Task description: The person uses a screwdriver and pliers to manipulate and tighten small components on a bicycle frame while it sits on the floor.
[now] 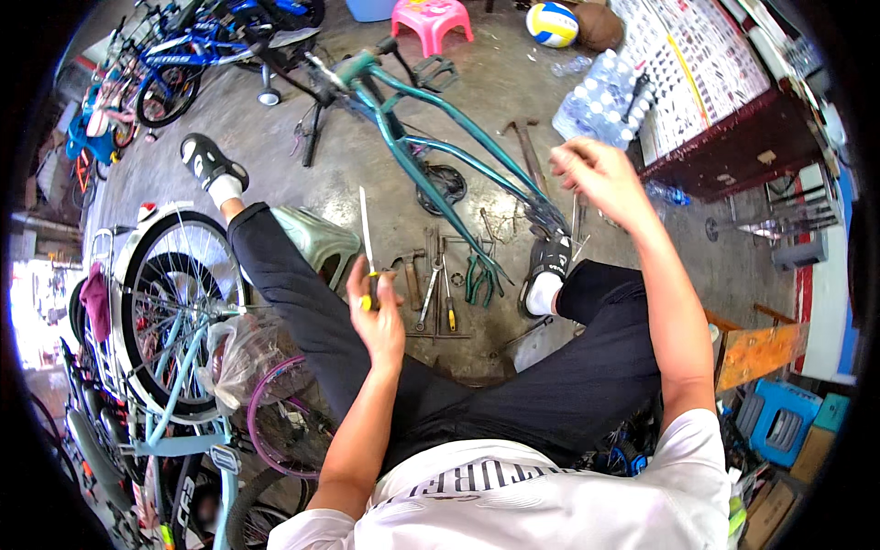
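Note:
My left hand grips a screwdriver with a yellow-and-black handle, blade upright. My right hand is raised near my right knee, fingers curled; anything in them is too small to make out. In front of me a green bicycle frame lies on the floor, its rear end by my right sandal. Between my legs lie a hammer, a wrench, another yellow-handled screwdriver and green-handled pliers.
A bicycle wheel, purple rim and pale stool stand left. Several bikes line the back, near a pink stool and balls. Bottle packs, dark cabinet and blue crate are right.

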Demonstrator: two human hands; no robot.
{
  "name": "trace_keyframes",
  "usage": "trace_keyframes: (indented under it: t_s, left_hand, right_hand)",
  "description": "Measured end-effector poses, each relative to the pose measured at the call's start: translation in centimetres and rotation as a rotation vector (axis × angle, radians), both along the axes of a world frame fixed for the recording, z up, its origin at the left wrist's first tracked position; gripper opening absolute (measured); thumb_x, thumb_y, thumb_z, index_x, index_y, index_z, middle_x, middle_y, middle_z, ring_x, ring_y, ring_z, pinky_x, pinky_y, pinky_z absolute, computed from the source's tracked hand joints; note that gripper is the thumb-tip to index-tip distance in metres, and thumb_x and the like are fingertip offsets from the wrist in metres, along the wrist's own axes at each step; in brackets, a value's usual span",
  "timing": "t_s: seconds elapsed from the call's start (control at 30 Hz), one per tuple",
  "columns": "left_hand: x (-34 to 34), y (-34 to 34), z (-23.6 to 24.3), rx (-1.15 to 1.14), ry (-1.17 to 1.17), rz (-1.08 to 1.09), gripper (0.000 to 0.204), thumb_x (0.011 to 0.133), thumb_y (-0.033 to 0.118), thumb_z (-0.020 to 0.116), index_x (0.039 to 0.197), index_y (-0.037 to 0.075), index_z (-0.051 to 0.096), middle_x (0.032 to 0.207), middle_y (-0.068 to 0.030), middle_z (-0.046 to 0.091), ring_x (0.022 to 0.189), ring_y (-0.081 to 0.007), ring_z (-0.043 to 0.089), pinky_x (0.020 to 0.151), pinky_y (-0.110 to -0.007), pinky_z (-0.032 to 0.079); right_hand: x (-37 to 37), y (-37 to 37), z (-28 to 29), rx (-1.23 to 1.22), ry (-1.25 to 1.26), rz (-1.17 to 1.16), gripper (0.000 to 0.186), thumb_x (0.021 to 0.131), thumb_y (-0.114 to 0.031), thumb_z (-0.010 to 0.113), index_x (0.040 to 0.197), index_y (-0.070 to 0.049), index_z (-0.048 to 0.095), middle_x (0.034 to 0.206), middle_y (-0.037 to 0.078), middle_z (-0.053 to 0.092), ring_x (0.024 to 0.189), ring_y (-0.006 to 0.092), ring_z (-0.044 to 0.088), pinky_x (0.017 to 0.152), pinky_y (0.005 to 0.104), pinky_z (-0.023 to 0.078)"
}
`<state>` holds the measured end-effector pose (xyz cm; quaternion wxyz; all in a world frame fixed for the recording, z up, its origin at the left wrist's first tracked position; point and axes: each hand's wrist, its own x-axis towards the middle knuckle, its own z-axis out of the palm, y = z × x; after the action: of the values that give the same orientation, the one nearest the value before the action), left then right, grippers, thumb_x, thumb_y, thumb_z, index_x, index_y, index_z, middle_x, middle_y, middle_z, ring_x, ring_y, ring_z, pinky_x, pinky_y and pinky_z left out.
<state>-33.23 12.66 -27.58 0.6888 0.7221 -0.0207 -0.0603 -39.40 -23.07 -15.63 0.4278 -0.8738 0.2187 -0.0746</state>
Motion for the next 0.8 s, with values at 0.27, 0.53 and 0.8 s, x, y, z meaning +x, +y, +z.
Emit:
trace_keyframes:
  t_s: [0.27,0.53,0.8]
  left_hand:
    - [-4.7,-0.1,5.3,0.234,-0.289,-0.931,0.041,0.094,0.005,0.066,0.135,0.003,0.062,0.107,-0.0159,0.074,0.092,-0.0237,0.073,0.085,-0.037,0.056]
    - [-6.6,-3.2,1.1,0.436,-0.072,-0.878,0.038,0.096,0.005,0.066,0.134,0.002,0.061,0.102,-0.0146,0.074,0.094,-0.0203,0.074,0.086,-0.034,0.055]
    - [-7.5,-7.4,-1.6,0.157,0.474,-0.917,0.034,0.103,0.016,0.064,0.132,-0.001,0.057,0.097,-0.0068,0.070,0.079,-0.0107,0.064,0.072,-0.028,0.054]
  right_hand:
    - [-6.0,-3.2,-6.4,-0.050,0.281,0.145,0.036,0.099,-0.036,0.059,0.114,-0.005,0.069,0.094,0.015,0.074,0.087,0.0319,0.072,0.079,0.0442,0.054]
    - [-9.7,-2.6,-9.3,-0.186,0.358,0.270,0.034,0.100,-0.029,0.059,0.123,-0.004,0.064,0.110,0.019,0.071,0.105,0.0375,0.068,0.092,0.0459,0.053]
    - [-9.5,-3.5,-9.7,-0.315,0.443,0.315,0.034,0.099,-0.031,0.060,0.119,-0.004,0.066,0.110,0.020,0.071,0.104,0.0408,0.067,0.090,0.0494,0.053]
